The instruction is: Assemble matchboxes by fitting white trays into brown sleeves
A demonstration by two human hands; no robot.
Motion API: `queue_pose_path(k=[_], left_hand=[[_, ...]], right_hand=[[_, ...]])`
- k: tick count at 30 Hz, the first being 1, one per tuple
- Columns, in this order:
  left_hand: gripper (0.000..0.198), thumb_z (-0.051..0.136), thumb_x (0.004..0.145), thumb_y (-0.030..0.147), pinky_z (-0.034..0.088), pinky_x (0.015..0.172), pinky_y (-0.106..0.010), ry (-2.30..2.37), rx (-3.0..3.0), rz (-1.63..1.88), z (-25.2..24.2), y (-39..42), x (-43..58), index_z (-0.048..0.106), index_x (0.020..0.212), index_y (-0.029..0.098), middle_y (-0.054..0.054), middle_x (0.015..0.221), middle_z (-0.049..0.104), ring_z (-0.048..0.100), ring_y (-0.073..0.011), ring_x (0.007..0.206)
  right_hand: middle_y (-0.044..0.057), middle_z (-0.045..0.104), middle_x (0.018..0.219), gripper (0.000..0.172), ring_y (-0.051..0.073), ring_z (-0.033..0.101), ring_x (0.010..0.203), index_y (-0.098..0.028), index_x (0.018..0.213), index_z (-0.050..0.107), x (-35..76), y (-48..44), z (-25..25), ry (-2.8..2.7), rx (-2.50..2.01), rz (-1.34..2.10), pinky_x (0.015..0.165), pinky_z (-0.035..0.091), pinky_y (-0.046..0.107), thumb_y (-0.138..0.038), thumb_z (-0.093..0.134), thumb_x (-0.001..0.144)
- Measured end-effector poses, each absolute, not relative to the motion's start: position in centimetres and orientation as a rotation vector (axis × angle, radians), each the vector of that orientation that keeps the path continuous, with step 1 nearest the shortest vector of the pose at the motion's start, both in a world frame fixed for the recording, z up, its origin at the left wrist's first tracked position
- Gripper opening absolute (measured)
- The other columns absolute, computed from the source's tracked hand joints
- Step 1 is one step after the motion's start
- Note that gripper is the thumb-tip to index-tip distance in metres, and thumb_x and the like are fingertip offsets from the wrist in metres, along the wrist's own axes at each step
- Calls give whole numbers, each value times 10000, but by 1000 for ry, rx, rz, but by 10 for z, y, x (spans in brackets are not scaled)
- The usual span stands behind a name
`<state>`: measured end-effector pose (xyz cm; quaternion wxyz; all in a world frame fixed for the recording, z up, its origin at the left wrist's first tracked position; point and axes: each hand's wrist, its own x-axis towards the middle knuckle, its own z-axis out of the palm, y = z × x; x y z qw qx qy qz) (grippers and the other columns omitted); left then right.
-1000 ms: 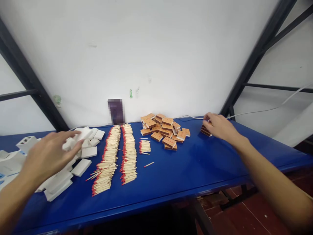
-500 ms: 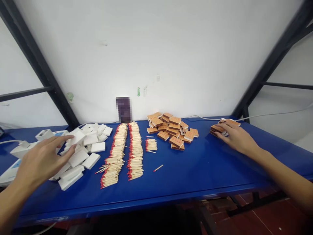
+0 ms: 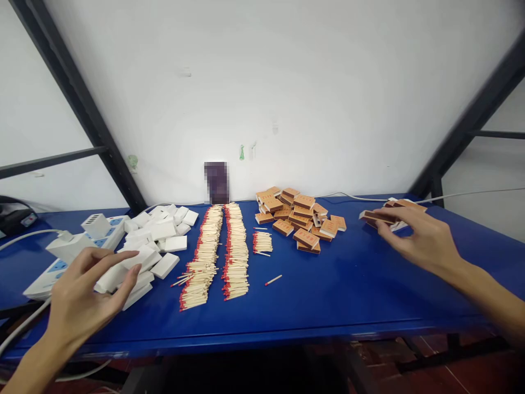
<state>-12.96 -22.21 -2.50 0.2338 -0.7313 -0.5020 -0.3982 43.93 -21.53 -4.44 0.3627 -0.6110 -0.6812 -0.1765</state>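
Two pickups underway, by the look of it: left hand (image 3: 88,290) curls a loose grip around a white tray (image 3: 112,276) at the left of the tabletop (image 3: 348,284); right hand (image 3: 426,243) pinches a brown matchbox sleeve (image 3: 375,215) far right. Lifting either cleanly calls for a firmer pinch, I'd judge.

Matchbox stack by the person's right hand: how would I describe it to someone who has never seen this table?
On the blue table, look right past the big loose heap of orange matchboxes to the far end. There the small stack of matchboxes sits alone, touched by the right hand; unlike the heap, it is a separate handful.
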Motion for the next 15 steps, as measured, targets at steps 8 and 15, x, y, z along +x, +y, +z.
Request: queue_pose_path(k=[8, 15], left_hand=[[103, 589, 857, 215, 424, 569, -259, -819, -2428, -1213, 8, -183, -35, 675, 909, 236, 14, 655, 620, 532, -122, 567], [609, 141, 993, 464, 418, 714, -326, -1191, -2632, -1421, 34, -112, 26, 678, 992, 177, -34, 730, 626, 563, -182, 723]], right_hand=[[43, 688, 1012, 235, 210, 634, 913, -262, 1050, 635, 294, -259, -30, -2143, -1155, 1074, 834, 510, 354, -409, 492, 935], [34, 672, 868, 189, 204, 639, 882, -229, 886, 573, 250, -206, -62, -1580, -971, 1578, 866, 503, 371, -417, 562, 863]])
